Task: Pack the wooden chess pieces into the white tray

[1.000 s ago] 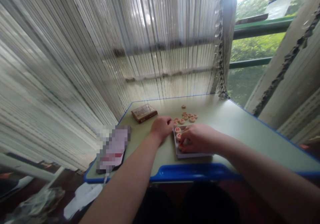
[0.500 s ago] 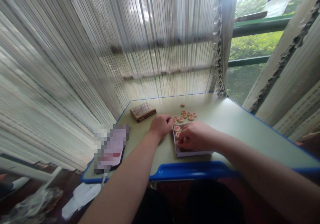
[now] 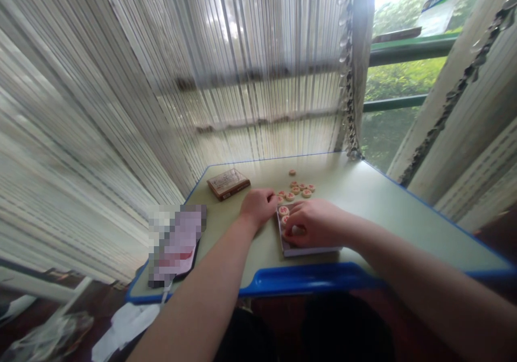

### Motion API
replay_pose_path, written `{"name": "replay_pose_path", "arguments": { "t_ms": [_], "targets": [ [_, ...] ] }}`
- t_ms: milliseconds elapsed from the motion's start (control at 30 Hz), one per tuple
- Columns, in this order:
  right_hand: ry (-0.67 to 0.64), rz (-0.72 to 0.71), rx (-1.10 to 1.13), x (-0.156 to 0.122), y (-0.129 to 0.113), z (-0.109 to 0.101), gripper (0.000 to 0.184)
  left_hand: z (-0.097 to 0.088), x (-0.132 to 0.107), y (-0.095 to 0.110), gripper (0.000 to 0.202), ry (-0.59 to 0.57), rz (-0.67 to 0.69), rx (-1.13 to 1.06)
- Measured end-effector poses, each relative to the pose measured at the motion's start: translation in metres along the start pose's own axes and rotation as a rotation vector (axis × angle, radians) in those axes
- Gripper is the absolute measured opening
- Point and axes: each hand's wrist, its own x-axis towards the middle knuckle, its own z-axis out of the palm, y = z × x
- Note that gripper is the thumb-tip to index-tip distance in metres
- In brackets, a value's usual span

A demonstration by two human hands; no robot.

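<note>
My right hand (image 3: 317, 222) reaches into a shallow open box (image 3: 313, 251) with a pale outer wall. Its thumb and fingers are pinched on a xiangqi piece, mostly hidden, at the box's left side. Two round wooden xiangqi pieces with red characters show behind the fingertips, the rear one (image 3: 284, 210) being the clearest. My left hand (image 3: 257, 207) rests on the table just left of the box, fingers curled; whatever they may hold is hidden. Beyond both hands lie several loose xiangqi pieces (image 3: 295, 190), the closest near my left fingertips.
A flat brown printed box (image 3: 229, 183) lies at the back left of the pale table (image 3: 396, 216). A phone (image 3: 177, 249) with a cable is at the left edge. The table has a blue front rim (image 3: 307, 277). String curtains (image 3: 258, 103) hang behind.
The view has shifted slightly. My right hand's fingertips sit a little lower along the left side of the box. My left hand stays in place.
</note>
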Motion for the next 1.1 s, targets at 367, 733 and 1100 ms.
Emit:
{"name": "replay_pose_path", "arguments": {
  "t_ms": [367, 733, 1100],
  "targets": [
    [-0.02, 0.012, 0.018, 0.001, 0.003, 0.001, 0.014, -0.003, 0.0, 0.003, 0.025, -0.036, -0.026, 0.021],
    [-0.034, 0.035, 0.023, 0.001, 0.004, 0.001, 0.015, -0.003, -0.001, 0.002, 0.026, -0.035, 0.001, 0.025],
    [0.14, 0.22, -0.073, 0.005, 0.019, -0.009, 0.024, -0.002, 0.0, -0.002, 0.027, -0.037, 0.001, 0.03]
  ]
}}
